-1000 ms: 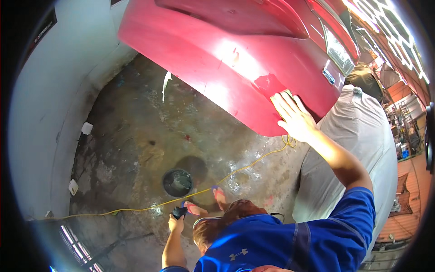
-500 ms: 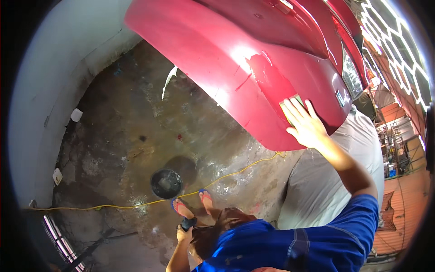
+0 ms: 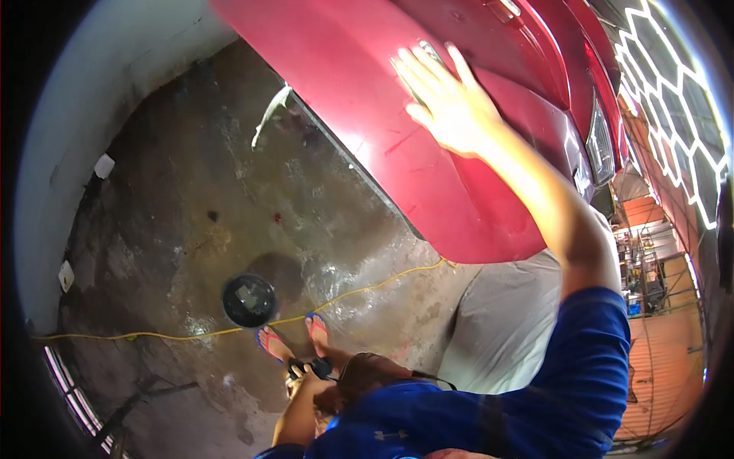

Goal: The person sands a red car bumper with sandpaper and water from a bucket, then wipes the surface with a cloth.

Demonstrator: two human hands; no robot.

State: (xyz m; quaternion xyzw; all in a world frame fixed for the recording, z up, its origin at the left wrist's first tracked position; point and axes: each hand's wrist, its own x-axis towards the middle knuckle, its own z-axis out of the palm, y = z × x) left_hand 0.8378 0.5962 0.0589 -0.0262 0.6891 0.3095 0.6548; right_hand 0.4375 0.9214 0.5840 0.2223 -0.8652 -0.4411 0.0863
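My right hand (image 3: 451,99) lies on the glossy red car bumper (image 3: 382,138), its fingers stretched and the thumb apart. Under the palm and fingers is a thin greenish pad (image 3: 430,50), pressed against the paint and mostly hidden. Low in the view, close to my body, my left hand (image 3: 300,376) is closed around a black rounded object (image 3: 322,368) whose kind I cannot make out. A car lamp (image 3: 601,145) sits right of my right forearm.
A black bucket (image 3: 249,301) stands on the wet concrete floor (image 3: 176,222) in front of my sandalled feet. Across the floor runs a yellow cord (image 3: 375,289). A grey cover (image 3: 497,321) drapes below the bumper's right end. A pale wall (image 3: 84,138) rises at left.
My right hand has slid up and left along the bumper with the pad, from near its lower right end. My left hand has shifted slightly with the black object; the whole view has shifted too.
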